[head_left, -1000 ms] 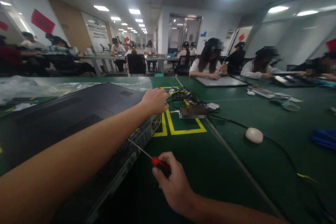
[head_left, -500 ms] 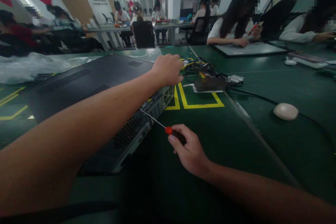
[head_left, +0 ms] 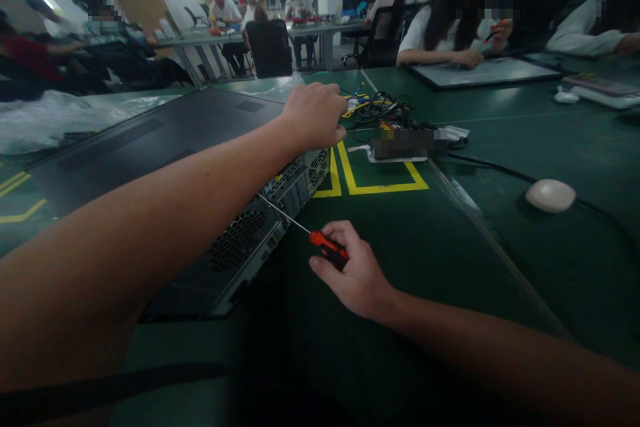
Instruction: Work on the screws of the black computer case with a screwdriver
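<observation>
A black computer case (head_left: 165,147) lies flat on the green table (head_left: 450,267), its vented rear panel facing me. My left hand (head_left: 316,115) reaches across it and grips the far top corner with curled fingers. My right hand (head_left: 350,273) is closed around a red-and-black screwdriver (head_left: 320,243). The thin metal shaft points up and left, with its tip at the case's rear panel beside the fan grille (head_left: 319,168).
Yellow tape marks (head_left: 380,183) sit past the case, then a power strip (head_left: 400,147) and tangled cables (head_left: 377,110). A white mouse (head_left: 550,195) with its cord lies at the right. Crumpled plastic wrap (head_left: 55,117) lies at the left. Several people work at tables beyond.
The view has tipped down and closer to the table. My right hand with the screwdriver has shifted slightly; the tip stays at the rear panel. My left hand keeps its grip on the case corner.
</observation>
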Motion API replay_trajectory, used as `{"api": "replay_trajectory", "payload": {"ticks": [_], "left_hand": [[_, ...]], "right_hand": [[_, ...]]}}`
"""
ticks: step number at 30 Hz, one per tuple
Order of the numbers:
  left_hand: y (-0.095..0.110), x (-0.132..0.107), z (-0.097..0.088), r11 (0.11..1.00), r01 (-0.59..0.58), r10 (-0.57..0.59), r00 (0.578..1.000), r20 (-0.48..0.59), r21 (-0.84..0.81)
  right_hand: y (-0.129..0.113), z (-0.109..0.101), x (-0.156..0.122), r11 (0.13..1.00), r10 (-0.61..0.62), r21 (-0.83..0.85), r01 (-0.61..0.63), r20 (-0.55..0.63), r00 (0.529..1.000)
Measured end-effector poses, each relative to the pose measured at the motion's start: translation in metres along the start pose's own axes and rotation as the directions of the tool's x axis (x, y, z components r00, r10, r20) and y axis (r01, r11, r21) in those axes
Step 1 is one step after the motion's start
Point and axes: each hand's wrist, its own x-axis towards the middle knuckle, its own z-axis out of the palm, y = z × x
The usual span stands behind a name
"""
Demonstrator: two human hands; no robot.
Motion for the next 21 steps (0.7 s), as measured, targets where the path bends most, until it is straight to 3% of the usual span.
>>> {"api": "replay_trajectory", "payload": {"ticks": [21], "left_hand": [[0.0026, 0.0000, -0.0025, 0.999, 0.004, -0.004, 1.000, 0.009, 0.037]], "right_hand": [[0.0006, -0.0006, 0.0009, 0.999, -0.020, -0.041, 0.017, -0.064, 0.998]]}}
